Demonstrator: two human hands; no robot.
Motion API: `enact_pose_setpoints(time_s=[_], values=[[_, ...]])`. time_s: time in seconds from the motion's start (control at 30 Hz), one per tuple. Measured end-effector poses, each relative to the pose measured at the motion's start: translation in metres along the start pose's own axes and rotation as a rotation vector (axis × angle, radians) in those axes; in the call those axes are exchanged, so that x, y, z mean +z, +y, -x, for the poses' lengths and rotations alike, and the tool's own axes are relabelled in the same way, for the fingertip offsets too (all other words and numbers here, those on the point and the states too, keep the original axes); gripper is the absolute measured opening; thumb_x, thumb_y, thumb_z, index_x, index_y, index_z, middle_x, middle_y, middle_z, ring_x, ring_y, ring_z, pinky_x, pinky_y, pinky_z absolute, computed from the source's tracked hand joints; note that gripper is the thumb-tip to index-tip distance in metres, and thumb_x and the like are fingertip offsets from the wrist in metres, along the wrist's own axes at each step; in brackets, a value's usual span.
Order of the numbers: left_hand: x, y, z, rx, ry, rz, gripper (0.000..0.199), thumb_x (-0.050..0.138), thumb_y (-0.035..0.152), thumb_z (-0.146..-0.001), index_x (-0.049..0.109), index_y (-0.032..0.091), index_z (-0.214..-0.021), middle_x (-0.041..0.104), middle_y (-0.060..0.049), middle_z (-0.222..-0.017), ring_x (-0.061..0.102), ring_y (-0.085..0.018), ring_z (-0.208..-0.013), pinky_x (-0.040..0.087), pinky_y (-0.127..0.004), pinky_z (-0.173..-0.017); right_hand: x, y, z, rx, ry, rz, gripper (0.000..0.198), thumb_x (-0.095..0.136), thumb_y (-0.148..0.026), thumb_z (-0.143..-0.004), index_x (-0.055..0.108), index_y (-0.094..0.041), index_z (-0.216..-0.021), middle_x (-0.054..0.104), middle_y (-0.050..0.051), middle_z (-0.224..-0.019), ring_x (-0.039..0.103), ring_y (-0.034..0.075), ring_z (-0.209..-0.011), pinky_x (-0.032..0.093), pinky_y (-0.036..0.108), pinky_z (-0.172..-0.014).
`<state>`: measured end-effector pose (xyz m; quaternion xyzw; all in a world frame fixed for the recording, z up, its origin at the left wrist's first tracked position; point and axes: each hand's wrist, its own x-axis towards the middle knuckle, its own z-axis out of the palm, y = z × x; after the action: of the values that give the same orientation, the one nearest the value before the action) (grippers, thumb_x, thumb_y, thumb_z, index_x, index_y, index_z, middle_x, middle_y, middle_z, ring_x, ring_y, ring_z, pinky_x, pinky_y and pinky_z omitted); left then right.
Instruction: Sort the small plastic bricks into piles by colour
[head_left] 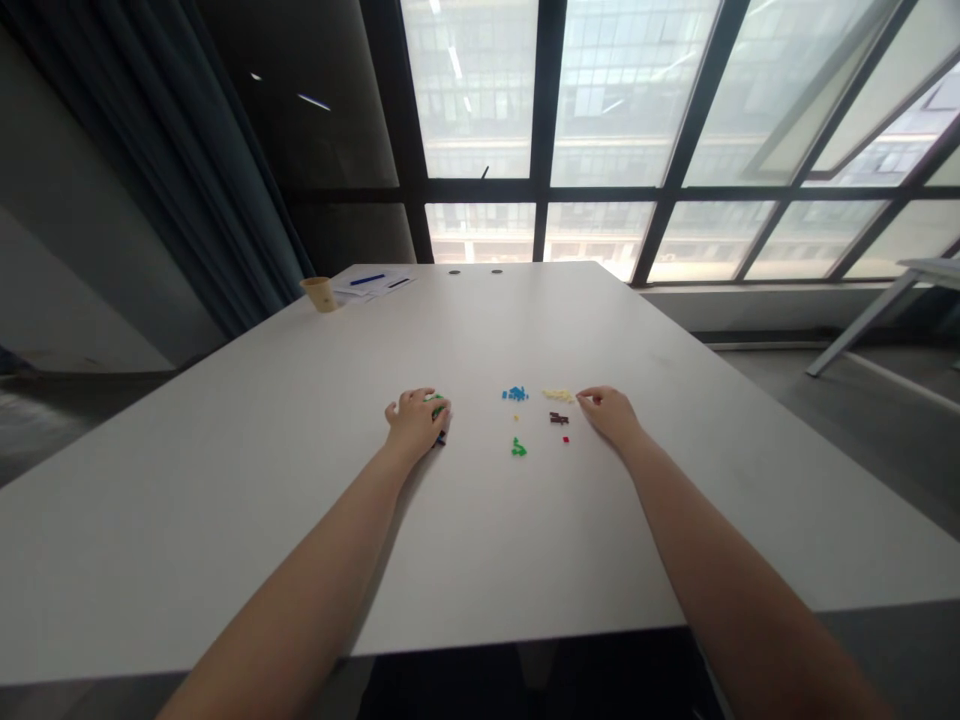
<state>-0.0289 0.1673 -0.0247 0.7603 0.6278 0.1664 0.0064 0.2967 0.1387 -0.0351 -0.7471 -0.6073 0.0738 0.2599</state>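
Note:
My left hand point(414, 425) rests on the table with curled fingers over a group of small plastic pieces. Green pieces point(436, 402) and dark blue pieces point(441, 438) show at its fingers; the rest is hidden beneath it. My right hand point(609, 412) is pinched at the right end of a row of pale yellow pieces point(556, 395). Whatever lies between those fingertips is too small to make out. Between the hands are blue pieces point(515, 394), dark brown pieces point(559, 418), green pieces point(518, 448), one yellow piece point(516, 418) and one red piece point(565, 440).
A white table point(480, 550) spreads out before me. Toward its far left edge stand a tan paper cup point(320, 294) and papers point(375, 287) with a blue pen point(367, 279) on them. Large windows rise behind the table, with a dark curtain point(172, 160) at left.

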Motion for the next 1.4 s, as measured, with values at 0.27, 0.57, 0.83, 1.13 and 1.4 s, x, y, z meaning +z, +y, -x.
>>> enact_pose_setpoints(time_s=[0.27, 0.57, 0.83, 1.13, 1.4], values=[[-0.002, 0.006, 0.0, 0.046, 0.014, -0.035, 0.019, 0.045, 0.025, -0.077, 0.063, 0.023, -0.078, 0.06, -0.007, -0.102, 0.043, -0.025, -0.101, 0.028, -0.043, -0.082, -0.001, -0.003, 0.0, 0.011, -0.001, -0.003, 0.03, 0.046, -0.036, -0.074, 0.07, -0.021, -0.085, 0.063, 0.005, -0.074, 0.052, 0.014, -0.065, 0.036, 0.025, -0.062], [-0.013, 0.015, 0.002, 0.111, 0.07, 0.205, 0.018, 0.04, 0.019, -0.078, 0.058, 0.018, -0.083, 0.061, -0.007, -0.086, 0.051, -0.022, -0.089, 0.037, -0.035, -0.076, -0.001, -0.005, 0.0, -0.023, 0.007, -0.014, 0.031, 0.045, -0.036, -0.074, 0.07, -0.019, -0.084, 0.06, 0.004, -0.072, 0.051, 0.014, -0.065, 0.036, 0.025, -0.063], [-0.014, 0.06, 0.034, 0.124, -0.1, 1.115, 0.021, 0.06, 0.034, -0.071, 0.053, 0.018, -0.082, 0.063, -0.003, -0.08, 0.059, -0.015, -0.077, 0.045, -0.028, -0.07, -0.004, -0.022, 0.009, -0.132, 0.068, -0.057, 0.029, 0.045, -0.032, -0.076, 0.069, -0.018, -0.081, 0.054, 0.002, -0.065, 0.046, 0.012, -0.059, 0.034, 0.024, -0.06], [-0.022, 0.07, 0.043, 0.175, -0.155, 1.186, 0.019, 0.065, 0.028, -0.068, 0.054, 0.018, -0.08, 0.065, -0.002, -0.077, 0.06, -0.014, -0.077, 0.043, -0.028, -0.074, -0.013, -0.05, 0.029, -0.381, 0.109, -0.22, 0.022, 0.049, -0.028, -0.076, 0.069, -0.018, -0.078, 0.051, 0.0, -0.06, 0.047, 0.012, -0.059, 0.036, 0.024, -0.06], [-0.013, 0.071, 0.041, -0.015, -0.347, 1.511, 0.028, 0.07, 0.027, -0.063, 0.052, 0.017, -0.081, 0.065, 0.0, -0.066, 0.061, -0.014, -0.074, 0.042, -0.027, -0.073, -0.025, -0.081, 0.055, -0.633, 0.067, -0.402, 0.017, 0.053, -0.022, -0.077, 0.067, -0.02, -0.086, 0.051, -0.001, -0.062, 0.046, 0.011, -0.061, 0.039, 0.026, -0.065]])
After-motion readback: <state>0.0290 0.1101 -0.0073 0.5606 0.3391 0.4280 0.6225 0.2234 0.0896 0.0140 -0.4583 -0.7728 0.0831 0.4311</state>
